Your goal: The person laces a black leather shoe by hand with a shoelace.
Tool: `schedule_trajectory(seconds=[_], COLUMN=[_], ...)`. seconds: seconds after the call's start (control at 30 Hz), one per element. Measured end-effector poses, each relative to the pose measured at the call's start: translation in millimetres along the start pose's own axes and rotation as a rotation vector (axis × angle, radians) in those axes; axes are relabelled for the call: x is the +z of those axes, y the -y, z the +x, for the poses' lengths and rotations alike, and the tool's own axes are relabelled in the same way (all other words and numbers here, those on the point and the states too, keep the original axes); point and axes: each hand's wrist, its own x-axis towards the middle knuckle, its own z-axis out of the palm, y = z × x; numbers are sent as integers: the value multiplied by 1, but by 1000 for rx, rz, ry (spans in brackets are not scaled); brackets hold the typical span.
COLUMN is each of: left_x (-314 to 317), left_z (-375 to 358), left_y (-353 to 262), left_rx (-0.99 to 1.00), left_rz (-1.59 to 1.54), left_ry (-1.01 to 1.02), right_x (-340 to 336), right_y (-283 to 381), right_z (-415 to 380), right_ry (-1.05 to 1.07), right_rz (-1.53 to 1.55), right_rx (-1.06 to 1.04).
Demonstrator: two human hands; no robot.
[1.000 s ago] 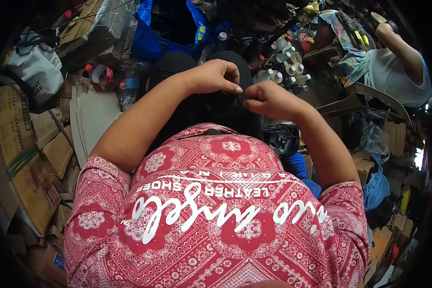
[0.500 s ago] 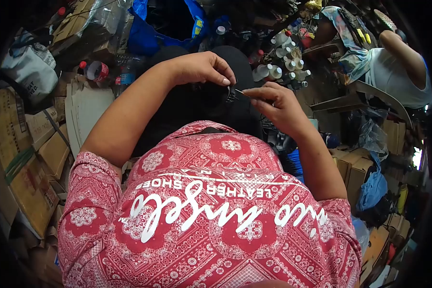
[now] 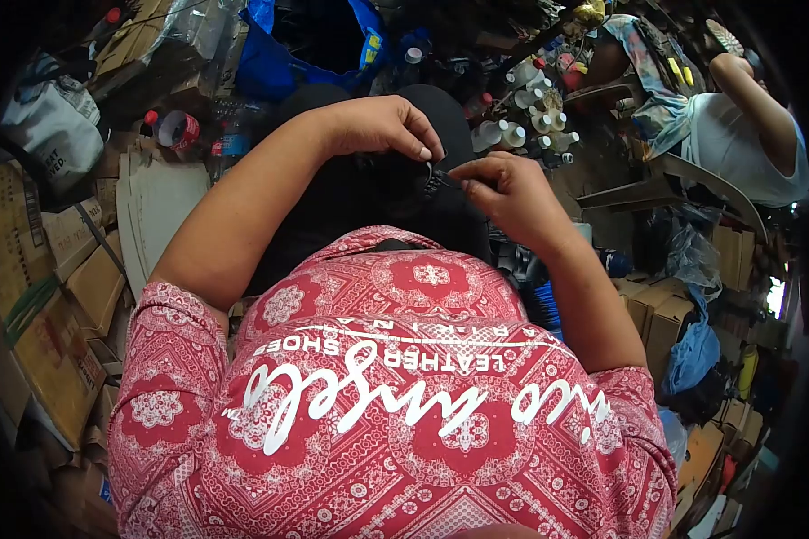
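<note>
Over my dark-clad lap, my left hand [image 3: 388, 128] is closed, thumb and fingers pinching the upper end of a small dark piece [image 3: 432, 185] with a pale curved edge and a row of black ridges. My right hand [image 3: 515, 193] is closed too, its thumb and index finger pinched together just right of that piece. A thin needle-like tool [image 3: 454, 181] shows at its fingertips, pointing at the ridges; most of it is hidden by the fingers.
A blue bag [image 3: 310, 76] lies ahead, with several white-capped bottles [image 3: 512, 135] to its right. Cardboard [image 3: 58, 332] is piled on the left. Another person in a white shirt [image 3: 742, 148] sits at the right, near a chair arm [image 3: 719, 184]. A blue plastic bag [image 3: 692, 350] hangs below.
My right hand has moved slightly left and up, its fingertips now closer to the dark piece, and less of the thin tool shows. My left hand has stayed nearly still.
</note>
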Motion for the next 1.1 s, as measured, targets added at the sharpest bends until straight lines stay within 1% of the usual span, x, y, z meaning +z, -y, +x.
schedule_trajectory(seconds=[0.03,0.1,0.13,0.2,0.23,0.27,0.3,0.37,0.43,0.53,0.6,0.63,0.67,0.73,0.77,0.83,0.93,1.07,1.1], left_x=[-1,-1,-1,0,0,0,0,0,1,1,-1,-1,0,2,1,2,2,2,2], left_z=[1,3,4,6,7,8,10,13,15,18,14,13,13,12,13,15,15,15,15], left_y=[1,1,1,-1,-2,-1,0,1,0,3,4,2,0,-4,-4,-3,-3,-4,-5], left_rx=[-1,-5,-9,-15,-23,-25,5,35,39,75,88,108,109,108,108,105,97,106,91], left_rz=[-5,2,10,36,66,67,58,50,137,173,202,234,233,297,297,315,307,304,323], left_ry=[3,0,4,1,-1,1,22,42,14,15,33,57,59,57,54,59,53,49,36], right_x=[4,14,17,22,20,17,13,9,8,12,6,5,5,8,8,7,7,9,11], right_y=[0,-3,-4,-7,-7,-6,-4,2,1,-10,-22,-34,-44,-58,-62,-68,-76,-77,-75], right_z=[-2,-7,-8,-9,-9,-7,-6,-3,-1,8,9,11,13,17,18,19,23,25,24], right_ry=[3,-95,-92,-168,-169,-164,-158,-141,-120,-98,-8,66,65,173,175,256,297,315,279], right_rz=[-1,-36,-37,-56,-54,-135,-216,-266,-319,-237,66,130,130,444,443,585,637,674,655], right_rx=[-3,-24,-25,-53,-52,-83,-114,-138,-164,-143,-29,31,33,47,44,86,95,113,101])
